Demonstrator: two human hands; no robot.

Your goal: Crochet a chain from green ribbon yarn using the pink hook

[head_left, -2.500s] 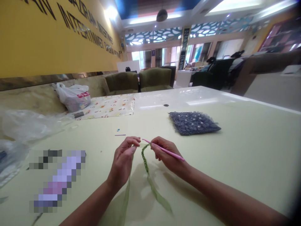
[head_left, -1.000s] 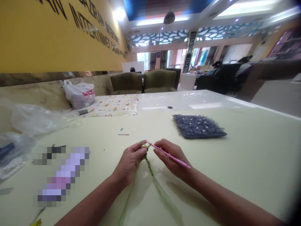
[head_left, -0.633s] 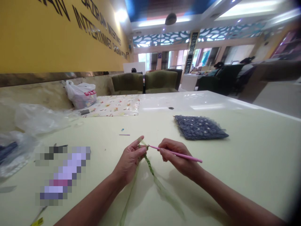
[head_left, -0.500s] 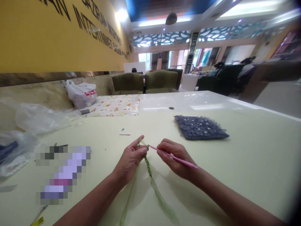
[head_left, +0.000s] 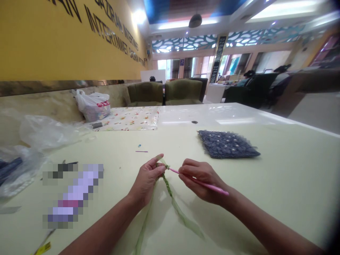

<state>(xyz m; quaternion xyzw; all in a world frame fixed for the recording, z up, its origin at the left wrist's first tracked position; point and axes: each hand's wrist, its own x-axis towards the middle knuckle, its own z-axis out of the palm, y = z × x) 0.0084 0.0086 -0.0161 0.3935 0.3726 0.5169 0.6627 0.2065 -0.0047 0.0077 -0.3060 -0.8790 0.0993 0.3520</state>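
Observation:
Between the thumb and fingers of my left hand (head_left: 148, 179) a short green crochet chain (head_left: 167, 186) is pinched, its index finger raised with green ribbon yarn over it. One flat ribbon tail (head_left: 187, 219) hangs from the chain toward the table's near side; another strand runs down beside my left wrist. My right hand (head_left: 200, 179) grips a pink crochet hook (head_left: 209, 186) like a pen. The hook's tip meets the green loop at my left fingertips. A dark blue-grey crocheted piece with pearl beads (head_left: 228, 144) lies beyond my right hand.
A purple needle (head_left: 141, 151) and small blue stitch marker (head_left: 139, 145) lie ahead of my left hand. To the left are a blurred-out purple item (head_left: 77, 193), dark scissors-like handles (head_left: 63, 168) and clear plastic bags (head_left: 47, 132). A white shopping bag (head_left: 92, 105) stands by the wall.
My right hand and the hook have shifted slightly right and down, drawing the loop out from my left fingers. The ribbon tail has swung a little. The whole view has moved slightly.

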